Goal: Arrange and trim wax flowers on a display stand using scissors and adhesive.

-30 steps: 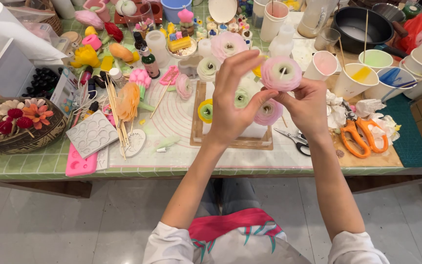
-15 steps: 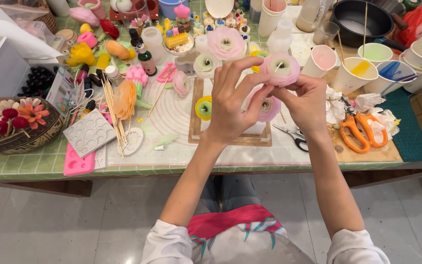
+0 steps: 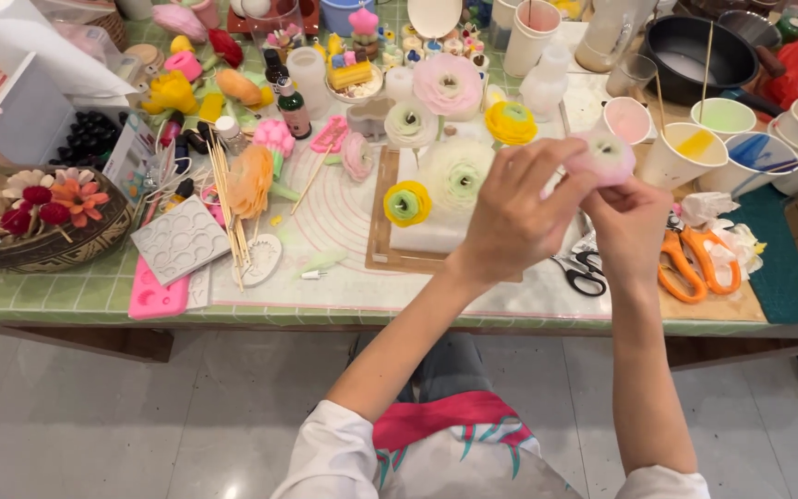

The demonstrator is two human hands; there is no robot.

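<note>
Pink flower (image 3: 608, 155), pinched by both hands' fingers (image 3: 573, 181)

- Pink flower (image 3: 608, 157): 1 round bloom of layered pale pink petals, greenish-dark centre facing the camera, lifted above the table, at 2 o'clock from the frame centre.

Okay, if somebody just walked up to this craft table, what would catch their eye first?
Probably the pale pink flower that the left hand and right hand hold up together above the table. Behind them, more flowers stand on a white block mid-table, a big pink one tallest, and orange-handled scissors lie at the right.
</note>
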